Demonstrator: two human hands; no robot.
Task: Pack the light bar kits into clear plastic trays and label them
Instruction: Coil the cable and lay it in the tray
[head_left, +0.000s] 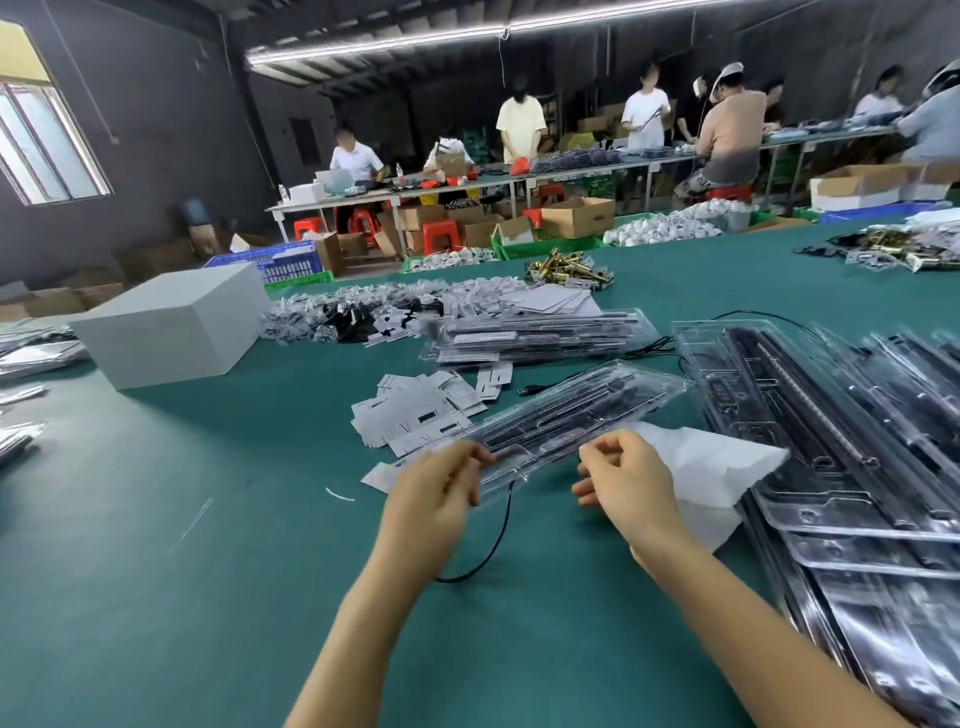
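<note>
Between both hands, clear tray (561, 415), left hand (436, 491) pinching its edge, right hand (631, 480) curled, empty

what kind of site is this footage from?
Likely a small factory packing floor: long green worktable piled with clear plastic trays, loose labels, cardboard boxes on the floor, other workers at a bench line behind.

Surface: green-covered table (208, 519).
Left of centre: grey box (171, 325).
Centre: loose white labels (421, 410); black cable (488, 545).
Beyond centre: stack of packed clear trays (535, 335); heap of small bagged parts (353, 314); brass fittings (569, 270).
Right edge: pile of clear plastic trays (852, 467); white sheet (711, 467).
</note>
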